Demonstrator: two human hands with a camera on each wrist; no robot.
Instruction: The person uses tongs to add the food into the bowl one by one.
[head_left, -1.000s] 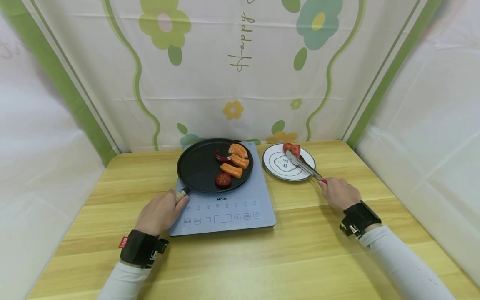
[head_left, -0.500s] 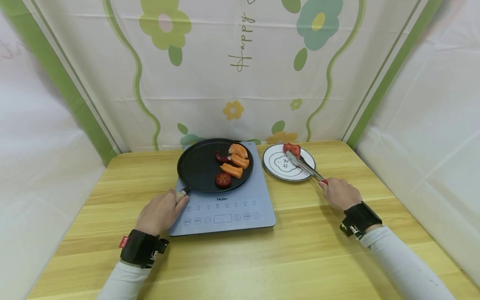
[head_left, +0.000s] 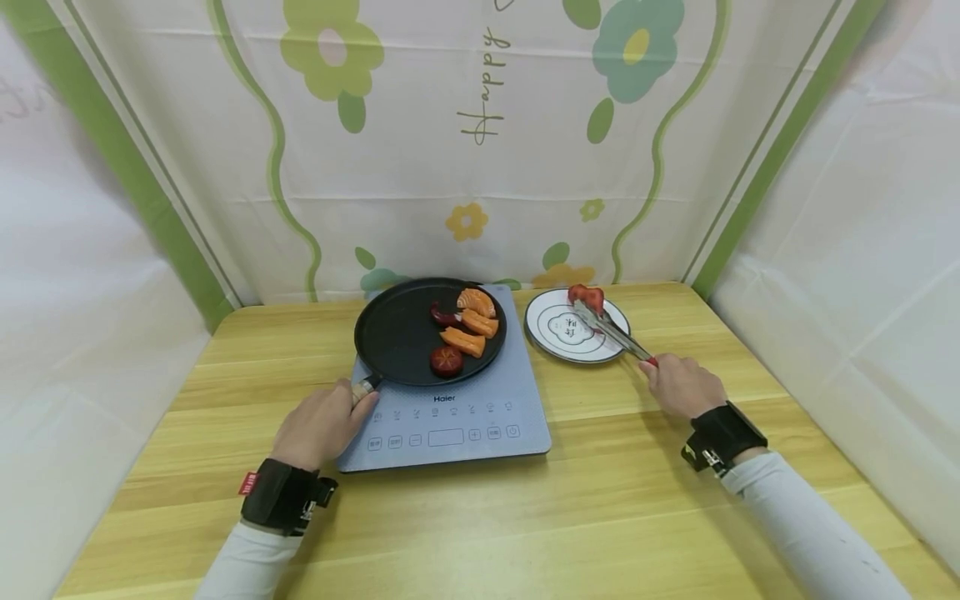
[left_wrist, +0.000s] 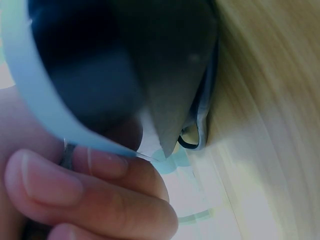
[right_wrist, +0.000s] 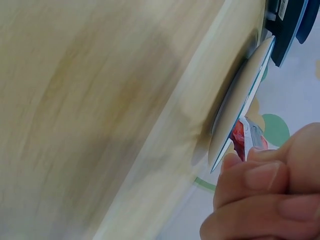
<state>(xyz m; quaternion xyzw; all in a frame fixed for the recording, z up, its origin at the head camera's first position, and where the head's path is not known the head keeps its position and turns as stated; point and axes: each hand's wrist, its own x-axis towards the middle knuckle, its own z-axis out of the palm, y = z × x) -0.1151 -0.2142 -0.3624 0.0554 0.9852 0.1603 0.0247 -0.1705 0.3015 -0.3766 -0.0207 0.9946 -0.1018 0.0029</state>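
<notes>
In the head view my left hand [head_left: 318, 427] grips the handle [head_left: 364, 389] of a black frying pan [head_left: 401, 337]. In the pan's right half lie orange salmon-like pieces [head_left: 463, 342], a dark red chili [head_left: 445, 317] and a round red tomato slice [head_left: 446, 360]. My right hand [head_left: 684, 387] holds metal tongs [head_left: 617, 335] with red on the grip. Their tips reach over a white plate [head_left: 551, 343], right at a lobed red food piece [head_left: 587, 295] near its far rim. The right wrist view shows curled fingers [right_wrist: 260, 177] beside the plate's edge.
The pan sits on a grey induction cooktop [head_left: 450, 433] with its control panel facing me. Both it and the plate stand on a wooden table [head_left: 600, 517]. A flower-patterned cloth [head_left: 465, 158] rises behind the table's far edge, and white cloth flanks both sides.
The red food piece at the tong tips has turned and shifted slightly, and the tongs and right hand have moved a touch to the right. The left hand and pan stay put.
</notes>
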